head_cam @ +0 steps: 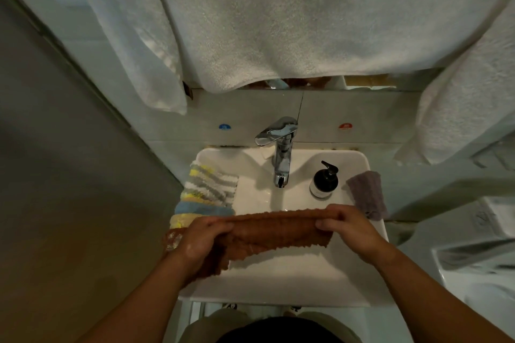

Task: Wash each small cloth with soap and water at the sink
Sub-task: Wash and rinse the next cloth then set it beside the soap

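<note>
A brown waffle cloth (273, 231) is stretched across the white sink (278, 287). My left hand (200, 239) grips its left end and my right hand (348, 227) grips its right end. The chrome tap (280, 153) stands behind the cloth; no water stream shows. A black soap pump bottle (324, 181) sits on the rim right of the tap. A pile of striped and coloured cloths (206, 192) lies on the left rim. A grey cloth (367, 193) hangs over the right rim.
Large white towels (306, 22) hang over the wall above the sink, with another towel (468, 108) at the right. A grey wall stands close on the left. A white fixture (479, 273) sits at the lower right.
</note>
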The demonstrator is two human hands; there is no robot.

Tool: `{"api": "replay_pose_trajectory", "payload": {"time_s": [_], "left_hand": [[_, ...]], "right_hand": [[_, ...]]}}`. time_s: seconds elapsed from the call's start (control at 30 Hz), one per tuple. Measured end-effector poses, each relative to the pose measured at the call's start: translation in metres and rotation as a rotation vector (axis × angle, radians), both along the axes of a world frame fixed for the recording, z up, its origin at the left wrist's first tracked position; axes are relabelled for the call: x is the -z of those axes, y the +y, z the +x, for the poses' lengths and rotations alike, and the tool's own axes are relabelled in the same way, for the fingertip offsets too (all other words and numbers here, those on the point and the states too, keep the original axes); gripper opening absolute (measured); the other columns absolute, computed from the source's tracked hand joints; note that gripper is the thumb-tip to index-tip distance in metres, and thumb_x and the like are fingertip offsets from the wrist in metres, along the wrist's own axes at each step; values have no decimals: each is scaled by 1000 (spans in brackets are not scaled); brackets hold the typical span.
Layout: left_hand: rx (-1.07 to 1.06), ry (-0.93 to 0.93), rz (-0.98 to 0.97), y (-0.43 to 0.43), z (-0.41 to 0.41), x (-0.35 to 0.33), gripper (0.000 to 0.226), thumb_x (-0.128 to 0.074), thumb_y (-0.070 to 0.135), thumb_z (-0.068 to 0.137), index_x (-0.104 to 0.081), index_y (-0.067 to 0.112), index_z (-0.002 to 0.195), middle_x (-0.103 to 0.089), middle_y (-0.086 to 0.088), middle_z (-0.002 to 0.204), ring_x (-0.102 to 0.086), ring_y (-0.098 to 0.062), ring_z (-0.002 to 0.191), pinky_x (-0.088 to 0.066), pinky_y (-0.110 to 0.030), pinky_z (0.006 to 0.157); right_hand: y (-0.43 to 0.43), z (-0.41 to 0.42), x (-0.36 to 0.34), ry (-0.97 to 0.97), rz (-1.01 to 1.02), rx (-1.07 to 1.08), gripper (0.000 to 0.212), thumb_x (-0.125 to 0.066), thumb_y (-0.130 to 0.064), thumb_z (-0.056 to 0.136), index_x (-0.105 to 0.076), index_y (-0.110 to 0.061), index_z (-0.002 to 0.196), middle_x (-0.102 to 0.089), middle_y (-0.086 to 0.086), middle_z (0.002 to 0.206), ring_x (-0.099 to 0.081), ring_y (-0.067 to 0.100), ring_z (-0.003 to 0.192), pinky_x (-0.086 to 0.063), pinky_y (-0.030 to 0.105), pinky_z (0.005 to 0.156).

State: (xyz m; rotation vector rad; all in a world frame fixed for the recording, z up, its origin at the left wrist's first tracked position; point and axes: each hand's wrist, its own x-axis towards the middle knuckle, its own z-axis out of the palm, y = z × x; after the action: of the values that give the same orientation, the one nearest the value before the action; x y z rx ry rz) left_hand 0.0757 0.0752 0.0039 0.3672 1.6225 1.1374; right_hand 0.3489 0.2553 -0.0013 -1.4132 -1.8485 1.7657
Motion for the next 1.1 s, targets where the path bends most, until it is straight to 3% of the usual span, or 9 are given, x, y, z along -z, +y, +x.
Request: {"api": "replay_pose_trajectory", "payload": {"time_s": [0.13, 0.2, 0.33, 0.5, 0.6, 0.67, 0.77, 0.9, 1.1], "left_hand": [[-261, -405, 48, 6, 25, 1, 29, -53, 23, 102, -69, 2, 116, -73, -22, 111, -70, -39, 99, -59, -42, 77], [-282, -257, 29, 7, 34, 18, 30, -60, 28, 99, -64, 10, 122, -72, -16, 116, -69, -34, 108, -54, -50, 97], [-116, 438, -101, 5, 45, 29, 22, -57, 36, 100, -58, 20, 115, -66, 1, 106, -63, -24, 107, -49, -38, 96], [-6, 687, -10, -8, 23, 28, 13, -58, 30, 100, -65, 19, 102, -68, 12, 89, -64, 0, 84, -49, -25, 76], [-13, 599, 41, -7, 18, 22, 2, -64, 23, 97, -65, 23, 96, -71, 10, 88, -65, 7, 81, -47, -8, 68], [-13, 476, 51, -5, 15, 19, 6, -69, 22, 94, -65, 20, 98, -74, 6, 89, -69, 3, 85, -51, -9, 70], [-2, 253, 61, -7, 9, 21, 25, -76, 20, 88, -66, 17, 110, -78, -2, 99, -74, -22, 90, -61, -38, 79], [0, 154, 63, -14, 4, 24, 39, -84, 20, 80, -66, 17, 115, -75, -19, 95, -67, -48, 67, -56, -65, 60], [-123, 188, 25, -8, 11, 22, 11, -64, 31, 98, -70, 23, 95, -71, -23, 82, -62, -54, 60, -51, -68, 50]], "right_hand": [[-24, -22, -6, 254, -332, 299, 18, -62, -23, 99, -73, -15, 110, -77, 10, 103, -74, 28, 95, -60, 44, 81], [-36, -31, 2, 142, -151, 315, 21, -55, -35, 103, -72, -23, 110, -77, 0, 101, -73, 19, 95, -60, 37, 83], [-49, -38, 10, -111, 266, 227, 17, -50, -38, 104, -65, -30, 107, -66, -18, 91, -59, -7, 85, -41, 2, 66], [-30, -18, 17, -152, 452, 169, 8, -63, -29, 98, -68, -23, 98, -66, -17, 81, -62, -9, 79, -42, 4, 68], [-27, -17, 13, -59, 359, 200, 10, -63, -28, 98, -71, -21, 99, -71, -12, 86, -63, -8, 83, -44, 5, 69], [-30, -21, 10, 35, 245, 269, 13, -61, -27, 100, -72, -21, 100, -73, -9, 88, -66, -5, 81, -46, 6, 69], [-31, -23, 8, 119, 146, 306, 13, -61, -27, 100, -74, -22, 99, -76, -6, 85, -71, 3, 81, -52, 14, 68], [-28, -21, 9, 172, 55, 301, 13, -63, -22, 99, -74, -18, 103, -78, -2, 89, -74, 16, 85, -59, 28, 71], [-27, -19, 5, 172, 86, 264, 20, -55, -27, 102, -74, -23, 105, -77, -7, 95, -72, 8, 87, -58, 23, 70]]}}
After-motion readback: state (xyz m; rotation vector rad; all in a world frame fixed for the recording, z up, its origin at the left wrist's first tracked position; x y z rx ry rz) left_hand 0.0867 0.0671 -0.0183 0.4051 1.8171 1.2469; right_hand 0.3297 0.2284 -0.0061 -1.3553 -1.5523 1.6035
